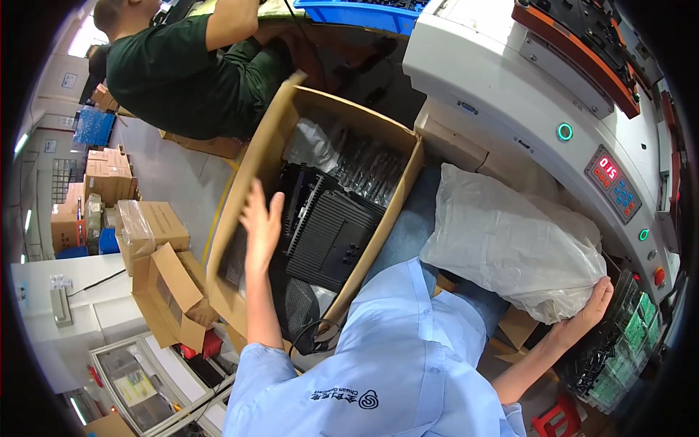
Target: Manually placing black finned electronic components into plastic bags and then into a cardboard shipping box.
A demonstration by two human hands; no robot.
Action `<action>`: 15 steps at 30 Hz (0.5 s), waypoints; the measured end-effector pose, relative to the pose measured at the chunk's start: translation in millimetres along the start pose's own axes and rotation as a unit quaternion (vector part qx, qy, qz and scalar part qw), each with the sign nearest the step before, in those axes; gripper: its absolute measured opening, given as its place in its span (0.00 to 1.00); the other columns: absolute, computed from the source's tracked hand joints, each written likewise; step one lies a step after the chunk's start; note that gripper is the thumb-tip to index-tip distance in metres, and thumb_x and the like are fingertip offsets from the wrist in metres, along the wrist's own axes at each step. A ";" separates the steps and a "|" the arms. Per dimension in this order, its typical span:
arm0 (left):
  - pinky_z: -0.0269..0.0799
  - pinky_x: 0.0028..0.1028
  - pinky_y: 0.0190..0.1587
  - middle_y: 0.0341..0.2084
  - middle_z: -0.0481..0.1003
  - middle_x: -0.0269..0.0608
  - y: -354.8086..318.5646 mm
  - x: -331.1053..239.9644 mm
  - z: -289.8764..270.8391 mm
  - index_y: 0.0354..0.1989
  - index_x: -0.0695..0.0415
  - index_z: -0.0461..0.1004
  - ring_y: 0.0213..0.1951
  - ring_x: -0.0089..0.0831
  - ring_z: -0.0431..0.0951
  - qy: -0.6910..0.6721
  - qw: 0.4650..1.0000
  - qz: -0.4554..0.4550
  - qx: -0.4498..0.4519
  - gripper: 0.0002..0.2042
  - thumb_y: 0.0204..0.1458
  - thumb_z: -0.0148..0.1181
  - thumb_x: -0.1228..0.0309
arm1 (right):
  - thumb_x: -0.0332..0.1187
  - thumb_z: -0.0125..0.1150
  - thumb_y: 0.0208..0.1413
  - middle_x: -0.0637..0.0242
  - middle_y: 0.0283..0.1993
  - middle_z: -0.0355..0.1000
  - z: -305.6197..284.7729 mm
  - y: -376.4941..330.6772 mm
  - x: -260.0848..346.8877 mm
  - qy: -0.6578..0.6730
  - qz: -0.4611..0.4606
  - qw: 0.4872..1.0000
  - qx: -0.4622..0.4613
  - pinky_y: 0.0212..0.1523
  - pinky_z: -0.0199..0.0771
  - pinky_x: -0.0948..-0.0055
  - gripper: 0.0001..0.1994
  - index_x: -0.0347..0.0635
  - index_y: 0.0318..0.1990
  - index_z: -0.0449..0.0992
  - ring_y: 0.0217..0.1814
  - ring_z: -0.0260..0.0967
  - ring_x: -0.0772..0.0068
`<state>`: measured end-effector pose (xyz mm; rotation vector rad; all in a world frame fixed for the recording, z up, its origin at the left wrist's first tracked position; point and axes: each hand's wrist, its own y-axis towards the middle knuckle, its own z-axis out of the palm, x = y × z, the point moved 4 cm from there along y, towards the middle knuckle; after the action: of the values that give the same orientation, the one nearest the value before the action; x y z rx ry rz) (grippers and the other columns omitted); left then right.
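Note:
A large cardboard box (247, 153) stands open before me on the left. Black ribbed plastic housings (331, 237) lie inside it, with clear-wrapped parts (368, 171) stacked toward its far end. My left hand (262, 222) is over the box's left side, fingers spread and nothing in them; I cannot tell whether it touches the cardboard. Across my lap, to the right, rests a whitish translucent plastic bag (510, 240). My right hand (593, 302) grips the bag's near right corner, its fingertips partly hidden. What the bag contains, if anything, does not show.
To the right stands a white machine (502, 95) with a lit panel (611, 182). Green circuit boards (641, 320) in clear trays sit below it. A person in dark green (182, 80) sits at the far left. Cardboard boxes (149, 226) and an opened carton (171, 295) stand left.

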<state>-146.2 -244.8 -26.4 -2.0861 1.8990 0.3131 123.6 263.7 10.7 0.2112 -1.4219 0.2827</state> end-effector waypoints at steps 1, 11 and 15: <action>0.29 0.48 0.66 0.66 0.43 0.60 2.5 -4.6 -14.0 0.68 0.55 0.42 0.68 0.53 0.35 0.056 0.997 -0.002 -0.049 0.36 0.58 0.45 0.49 | 0.37 0.51 0.62 0.69 0.35 0.68 0.8 -0.9 0.4 -0.001 0.000 1.000 -0.004 0.40 0.67 0.77 0.09 0.40 0.37 0.69 0.38 0.66 0.79; 0.45 0.33 0.65 0.62 0.54 0.60 44.1 -2.3 11.2 0.63 0.66 0.51 0.65 0.46 0.51 0.003 0.999 0.024 -0.033 0.32 0.57 0.50 0.56 | 0.36 0.51 0.61 0.71 0.34 0.67 27.4 -0.3 -2.1 0.007 -0.004 1.000 0.025 0.38 0.67 0.78 0.09 0.40 0.36 0.68 0.37 0.65 0.80; 0.44 0.33 0.65 0.63 0.53 0.59 65.6 -9.5 37.8 0.63 0.67 0.51 0.66 0.44 0.51 -0.073 0.987 0.121 0.075 0.36 0.55 0.53 0.52 | 0.36 0.51 0.61 0.71 0.34 0.67 15.0 1.4 -3.0 -0.011 -0.013 1.000 0.015 0.38 0.66 0.78 0.09 0.40 0.36 0.68 0.38 0.65 0.81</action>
<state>-210.8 -227.4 -63.0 -1.6917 2.0211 0.3549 108.7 260.2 9.8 0.2579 -1.4365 0.2801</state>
